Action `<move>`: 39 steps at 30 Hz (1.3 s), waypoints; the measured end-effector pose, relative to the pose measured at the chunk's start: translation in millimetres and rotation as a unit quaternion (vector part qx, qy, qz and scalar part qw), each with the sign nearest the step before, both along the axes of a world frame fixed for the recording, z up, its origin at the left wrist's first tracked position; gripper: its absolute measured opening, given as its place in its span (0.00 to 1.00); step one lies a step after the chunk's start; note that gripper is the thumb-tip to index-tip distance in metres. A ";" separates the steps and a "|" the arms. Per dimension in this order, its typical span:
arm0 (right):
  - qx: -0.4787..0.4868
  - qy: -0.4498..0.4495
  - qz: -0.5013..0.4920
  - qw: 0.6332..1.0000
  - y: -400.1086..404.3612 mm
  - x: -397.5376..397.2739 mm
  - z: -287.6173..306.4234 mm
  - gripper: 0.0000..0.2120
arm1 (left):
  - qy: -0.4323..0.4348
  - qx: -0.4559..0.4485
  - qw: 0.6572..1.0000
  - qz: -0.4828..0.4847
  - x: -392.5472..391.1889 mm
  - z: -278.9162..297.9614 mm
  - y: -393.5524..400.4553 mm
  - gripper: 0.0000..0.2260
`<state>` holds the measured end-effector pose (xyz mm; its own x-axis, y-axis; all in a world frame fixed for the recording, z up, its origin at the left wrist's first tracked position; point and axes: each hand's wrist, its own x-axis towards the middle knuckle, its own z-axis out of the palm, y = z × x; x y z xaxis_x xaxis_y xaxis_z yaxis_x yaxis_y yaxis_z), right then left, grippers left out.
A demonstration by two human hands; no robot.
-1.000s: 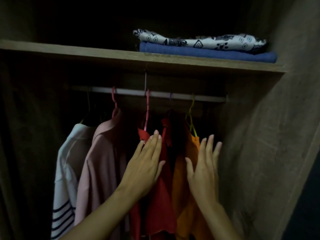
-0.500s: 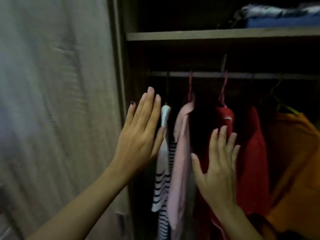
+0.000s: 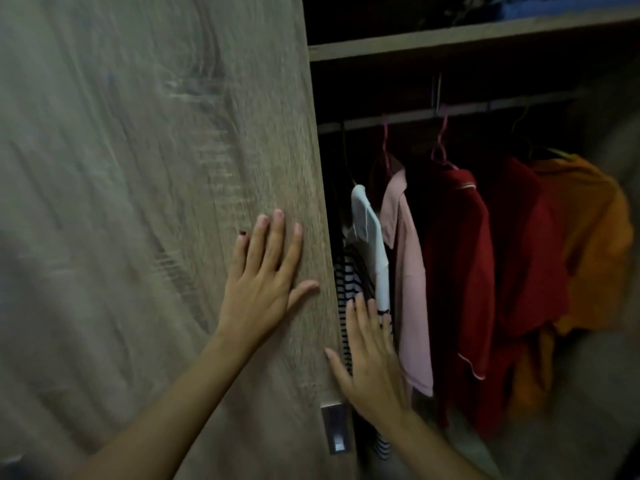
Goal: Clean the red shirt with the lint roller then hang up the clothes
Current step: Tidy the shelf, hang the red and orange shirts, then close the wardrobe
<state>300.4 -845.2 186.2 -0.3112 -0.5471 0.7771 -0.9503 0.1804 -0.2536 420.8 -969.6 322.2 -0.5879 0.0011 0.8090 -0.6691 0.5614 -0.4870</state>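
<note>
Since half a second ago, left hand (image 3: 265, 289) went from hovering in front of the wardrobe opening to lying flat on the door (image 3: 156, 202), fingers straight and spread, thumb toward the door edge. Right hand (image 3: 372, 362) dropped lower and left; it's open too, fingers straight, holding nothing, just beside the door edge and in front of the striped shirt (image 3: 349, 282). Can't tell if the thumb touches the edge. Door now covers more of the opening than before; wood grain is smeared, so it or the head is moving.

Red shirt (image 3: 457, 258) hangs on a pink hanger (image 3: 440, 140) from the rail (image 3: 415, 116), between the pink shirt (image 3: 408, 289) on its left and another dark red garment (image 3: 523, 244), then the orange one (image 3: 595, 237) at far right. Folded items sit on the shelf (image 3: 467, 38) above, mostly cut off. No lint roller in view.

Step, as I judge it: hanging looks done, red shirt is up on the rail, and the person is sliding the wardrobe door shut. Next move calls for a steady sideways push with the flat left palm, and the right hand getting clear of the gap so fingers and the striped shirt's sleeve don't get pinched. Recessed metal handle (image 3: 337, 429) sits low near the door edge, unused.
</note>
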 end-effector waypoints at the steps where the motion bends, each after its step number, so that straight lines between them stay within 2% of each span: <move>1: 0.007 -0.004 -0.008 1.000 0.0 -1.3 -1.6 0.38 | 0.006 -0.011 1.000 -0.001 -2.1 -1.1 -1.5 0.36; 10: 0.004 0.001 -0.064 0.998 15.5 -16.2 -30.5 0.36 | 0.055 -0.039 0.996 -0.057 -30.9 -6.3 8.4 0.35; 19: 0.011 -0.007 -0.100 0.995 37.5 -26.3 -46.9 0.41 | 0.074 -0.042 0.992 -0.096 -94.2 -5.5 51.4 0.32; 24: 0.001 -0.063 -0.098 0.993 50.6 -44.7 -45.0 0.43 | 0.062 -0.033 0.992 -0.108 -140.2 -3.6 83.4 0.31; 31: 0.026 -0.062 -0.153 0.986 78.3 -107.1 -56.3 0.45 | 0.004 0.025 0.975 -0.219 -183.5 1.7 123.5 0.29; 39: 0.044 -0.057 -0.169 0.983 123.6 -187.6 -60.7 0.42 | -0.024 -0.058 0.985 -0.159 -235.5 -19.9 142.8 0.32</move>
